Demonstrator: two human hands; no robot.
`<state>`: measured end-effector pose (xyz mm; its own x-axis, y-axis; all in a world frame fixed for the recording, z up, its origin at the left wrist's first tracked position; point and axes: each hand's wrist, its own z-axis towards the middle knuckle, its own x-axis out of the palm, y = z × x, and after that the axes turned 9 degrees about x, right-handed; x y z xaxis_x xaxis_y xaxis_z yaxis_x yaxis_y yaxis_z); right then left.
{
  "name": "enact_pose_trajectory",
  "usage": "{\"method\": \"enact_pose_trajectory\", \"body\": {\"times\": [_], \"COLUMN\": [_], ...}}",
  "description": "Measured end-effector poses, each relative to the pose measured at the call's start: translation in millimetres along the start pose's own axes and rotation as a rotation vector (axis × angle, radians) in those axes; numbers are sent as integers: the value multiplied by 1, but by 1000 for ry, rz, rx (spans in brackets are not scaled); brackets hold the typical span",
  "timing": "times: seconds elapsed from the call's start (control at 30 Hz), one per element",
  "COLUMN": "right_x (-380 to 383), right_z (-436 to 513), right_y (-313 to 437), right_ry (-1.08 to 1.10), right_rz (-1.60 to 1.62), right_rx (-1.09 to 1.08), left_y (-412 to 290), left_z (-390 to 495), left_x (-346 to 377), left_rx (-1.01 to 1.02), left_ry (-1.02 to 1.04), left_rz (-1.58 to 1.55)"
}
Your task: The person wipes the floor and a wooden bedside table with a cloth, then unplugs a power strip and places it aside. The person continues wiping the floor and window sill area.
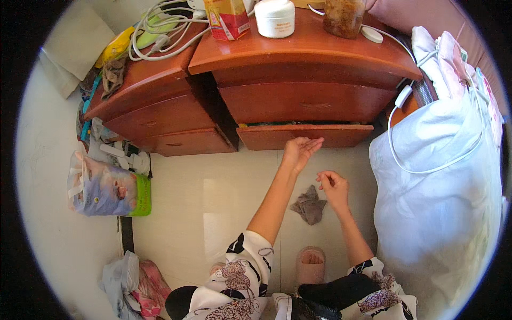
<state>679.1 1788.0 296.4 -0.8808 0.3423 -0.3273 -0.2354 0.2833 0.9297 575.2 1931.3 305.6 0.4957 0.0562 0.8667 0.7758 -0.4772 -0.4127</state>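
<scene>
My left hand (301,154) reaches to the lower drawer (264,138) of the right-hand reddish-brown wooden cabinet. Its fingers are stretched out in front of the drawer face, with nothing seen in them; whether they touch the wood is unclear. That drawer stands slightly pulled out, with a dark gap along its top edge. My right hand (337,190) hovers lower and to the right, fingers loosely bent, no object visible in it. Close by on its left, a crumpled grey-brown cloth (310,206) lies on the tiled floor (180,192).
A white lidded jar (275,20), a red-and-yellow packet (227,20) and a brown-stained container (344,18) stand on the cabinet. White cables (138,40) lie coiled at left. A pale-blue cover (420,208) borders the right side; a plastic package (112,188) stands at left.
</scene>
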Motion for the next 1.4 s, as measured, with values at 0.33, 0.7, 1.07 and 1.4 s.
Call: {"method": "enact_pose_trajectory", "body": {"times": [0.33,0.7,1.07,1.4], "right_x": [49,-9,140,-20], "right_z": [-95,19,80,109], "right_y": [-83,55,164,162], "right_ry": [109,-524,-544,-1259], "right_rz": [-890,-44,-478,-352], "right_rx": [-321,-573,-1300,-717], "left_y": [-18,-123,-162,-204], "left_z": [19,-67,-96,-138], "left_x": [-18,18,10,-17], "left_rx": [-209,-378,137,398], "left_ry": [21,312,-36,-113], "left_rz": [36,1231,862,829]}}
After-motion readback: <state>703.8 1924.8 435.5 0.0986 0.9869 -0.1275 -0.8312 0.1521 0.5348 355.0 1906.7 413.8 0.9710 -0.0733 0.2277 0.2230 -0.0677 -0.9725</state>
